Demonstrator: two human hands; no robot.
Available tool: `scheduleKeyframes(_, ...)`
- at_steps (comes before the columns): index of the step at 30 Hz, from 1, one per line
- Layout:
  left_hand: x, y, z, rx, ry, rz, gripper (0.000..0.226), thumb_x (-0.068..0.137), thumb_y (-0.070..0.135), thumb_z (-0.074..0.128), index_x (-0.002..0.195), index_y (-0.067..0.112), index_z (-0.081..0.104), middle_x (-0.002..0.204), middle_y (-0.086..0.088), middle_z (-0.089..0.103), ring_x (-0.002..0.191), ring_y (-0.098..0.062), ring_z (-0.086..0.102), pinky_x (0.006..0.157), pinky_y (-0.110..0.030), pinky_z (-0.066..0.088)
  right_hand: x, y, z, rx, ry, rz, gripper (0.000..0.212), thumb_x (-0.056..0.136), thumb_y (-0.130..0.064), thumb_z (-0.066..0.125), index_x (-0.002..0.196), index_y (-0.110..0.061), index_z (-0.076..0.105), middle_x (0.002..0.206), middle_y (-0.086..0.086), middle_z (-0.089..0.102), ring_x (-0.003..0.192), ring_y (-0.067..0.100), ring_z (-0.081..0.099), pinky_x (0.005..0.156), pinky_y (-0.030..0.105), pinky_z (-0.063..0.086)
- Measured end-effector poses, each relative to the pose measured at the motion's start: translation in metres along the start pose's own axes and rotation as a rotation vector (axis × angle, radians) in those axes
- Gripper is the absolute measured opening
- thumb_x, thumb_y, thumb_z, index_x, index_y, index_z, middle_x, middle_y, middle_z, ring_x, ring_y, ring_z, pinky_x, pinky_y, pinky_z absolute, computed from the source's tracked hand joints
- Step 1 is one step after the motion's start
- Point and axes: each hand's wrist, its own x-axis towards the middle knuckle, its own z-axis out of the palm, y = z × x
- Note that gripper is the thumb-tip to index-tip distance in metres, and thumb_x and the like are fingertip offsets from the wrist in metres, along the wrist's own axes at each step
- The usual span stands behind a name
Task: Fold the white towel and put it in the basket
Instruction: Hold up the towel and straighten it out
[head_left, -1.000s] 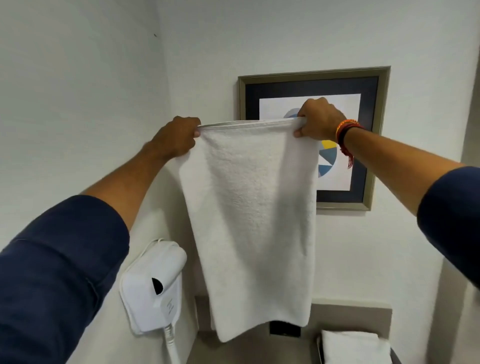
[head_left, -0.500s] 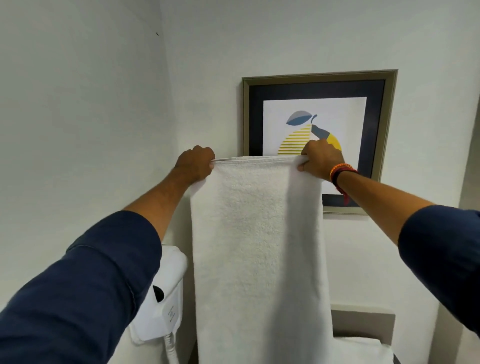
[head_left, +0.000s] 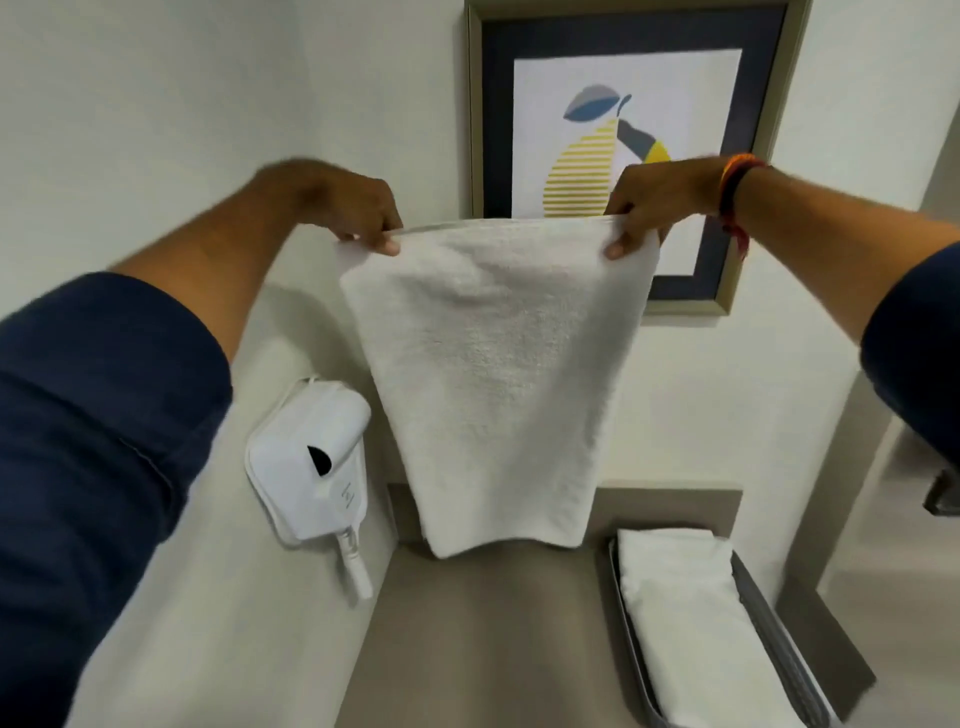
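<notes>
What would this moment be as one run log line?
stage: folding | white towel: hanging, doubled | left hand: top corner | right hand: top corner | basket: holds folded towel

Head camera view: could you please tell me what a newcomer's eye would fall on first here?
A white towel hangs in mid-frame, pinched at its top corners by the left hand and the right hand. Behind it hangs a framed pear print; at lower right a basket already holds folded white cloth.
</notes>
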Motion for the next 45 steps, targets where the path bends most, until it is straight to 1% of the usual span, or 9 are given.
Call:
scheduleKeyframes(5,-0.016,0.026,0.08,-0.22,-0.759,-0.088,0.02,0.092,-0.003,0.061,0.107,0.0,0.074,0.101,-0.011,0.081,0.09,-0.019,0.078,0.075,-0.029,0.065,-0.048,0.015,0.093,0.35,-0.724,0.004,0.008,0.072,-0.002,0.083,0.071,-0.008,0.078,0.073,0.006,0.075,0.072,0.02,0.072,0.075,0.032,0.056)
scheduleKeyframes(10,0.005,0.041,0.21,-0.055,-1.024,-0.104,0.022,0.09,0.0,0.07,0.11,0.007,0.076,0.103,-0.007,0.08,0.082,-0.013,0.076,0.069,-0.026,0.064,-0.084,0.041,0.227,0.56,-1.08,0.043,0.02,0.084,0.008,0.07,0.099,-0.001,0.079,0.094,0.012,0.081,0.082,0.02,0.078,0.075,0.029,0.063)
scheduleKeyframes(13,0.012,0.033,0.299,0.02,-0.883,-0.17,0.037,0.093,0.007,0.068,0.128,-0.003,0.063,0.121,-0.02,0.072,0.084,-0.02,0.071,0.075,-0.03,0.061,-0.104,0.052,0.3,0.585,-0.955,0.141,0.012,0.087,-0.002,0.075,0.098,0.003,0.076,0.088,0.01,0.08,0.078,0.02,0.076,0.065,0.024,0.06)
scheduleKeyframes(16,0.008,0.017,0.378,-0.069,-0.498,-0.276,0.007,0.093,0.01,0.065,0.095,0.006,0.07,0.083,-0.01,0.072,0.052,-0.013,0.068,0.047,-0.018,0.054,-0.113,0.061,0.367,0.49,-0.762,0.172,0.02,0.085,-0.018,0.081,0.077,-0.006,0.068,0.068,0.0,0.065,0.065,0.014,0.063,0.053,0.014,0.05)
scheduleKeyframes(24,0.043,-0.002,0.489,0.094,-0.324,-0.329,0.032,0.098,0.014,0.052,0.13,0.015,0.059,0.134,-0.008,0.063,0.124,-0.03,0.064,0.101,-0.042,0.052,-0.062,0.086,0.466,0.477,-0.515,0.264,0.041,0.08,-0.037,0.084,0.054,-0.03,0.052,0.045,-0.018,0.051,0.046,-0.005,0.053,0.047,0.006,0.035)
scheduleKeyframes(33,0.108,-0.017,0.606,0.226,-0.16,-0.377,0.036,0.091,0.012,0.058,0.127,0.014,0.06,0.135,-0.013,0.059,0.13,-0.036,0.052,0.116,-0.058,0.033,-0.01,0.095,0.582,0.22,-0.294,0.537,0.023,0.093,-0.016,0.061,0.112,-0.005,0.069,0.117,0.018,0.07,0.107,0.036,0.065,0.091,0.041,0.056)
scheduleKeyframes(38,0.067,0.023,0.666,-0.014,0.124,-0.335,0.053,0.097,0.044,0.053,0.139,0.011,0.06,0.147,-0.018,0.057,0.139,-0.037,0.052,0.114,-0.066,0.034,-0.085,0.047,0.648,0.147,-0.101,0.303,0.059,0.101,-0.023,0.047,0.156,-0.006,0.033,0.161,0.021,0.034,0.147,0.037,0.037,0.119,0.047,0.036)
scheduleKeyframes(41,0.009,0.05,0.706,-0.148,0.023,-0.235,0.071,0.095,0.063,0.04,0.154,0.023,0.041,0.164,-0.007,0.036,0.153,-0.03,0.033,0.121,-0.065,0.022,-0.153,0.016,0.676,0.115,-0.282,0.145,0.065,0.105,-0.049,0.025,0.163,-0.025,0.006,0.172,0.007,-0.002,0.159,0.028,0.0,0.126,0.051,0.012)
scheduleKeyframes(45,0.006,0.043,0.73,-0.161,0.009,-0.243,0.08,0.093,0.072,0.034,0.161,0.032,0.017,0.171,0.002,0.017,0.159,-0.022,0.011,0.123,-0.065,0.01,-0.158,0.02,0.696,0.066,-0.234,0.142,0.067,0.103,-0.055,0.025,0.163,-0.029,0.006,0.172,0.003,-0.001,0.159,0.026,-0.001,0.125,0.053,0.009)
